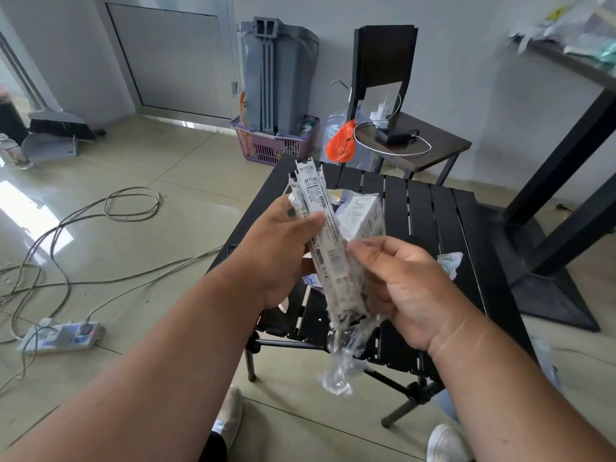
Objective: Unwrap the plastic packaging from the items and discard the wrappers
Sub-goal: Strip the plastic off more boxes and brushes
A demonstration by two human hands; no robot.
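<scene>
My left hand [283,248] grips a bundle of long white printed packets [316,215] held upright above the black slatted table [433,221]. My right hand [403,288] pinches the clear plastic wrapper [346,358] at the bundle's lower end; the crumpled film hangs down below both hands. A white box wrapped in plastic [361,215] lies on the table behind the bundle. A small scrap of clear film [450,261] rests on the table to the right.
A grey bin in a purple basket [276,141] stands at the wall. A dark chair [410,141] with an orange bag, cables and a charger is behind the table. Cables and a power strip [60,335] cross the floor at left. A tall table's black leg [560,168] rises at right.
</scene>
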